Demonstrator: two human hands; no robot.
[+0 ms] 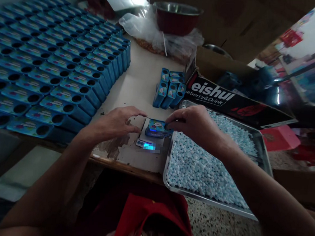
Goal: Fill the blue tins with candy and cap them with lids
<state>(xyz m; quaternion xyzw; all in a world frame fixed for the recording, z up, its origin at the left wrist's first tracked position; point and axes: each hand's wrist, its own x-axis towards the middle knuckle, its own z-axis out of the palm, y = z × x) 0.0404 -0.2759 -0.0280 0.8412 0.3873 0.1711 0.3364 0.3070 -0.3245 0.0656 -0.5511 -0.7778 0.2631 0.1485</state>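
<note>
A small blue container [157, 127] with a colourful label sits on a small digital scale [142, 135], whose display glows blue. My left hand [121, 121] is at the scale's left side, thumb and fingers spread, holding nothing. On the other side my right hand [192, 121] has its fingers pinched together at the container's right end. Those fingertips cover that end, so what they hold, if anything, is hidden. Under my right forearm lies a metal tray [167, 169] filled with small pale blue and white candy-like pieces [197, 167].
Rows of blue containers [68, 76] with dark round holes fill the table's left side. Several more containers [163, 89] stand by an open cardboard box [210, 94]. Behind are a red metal bowl [177, 20] and a clear plastic bag [138, 25].
</note>
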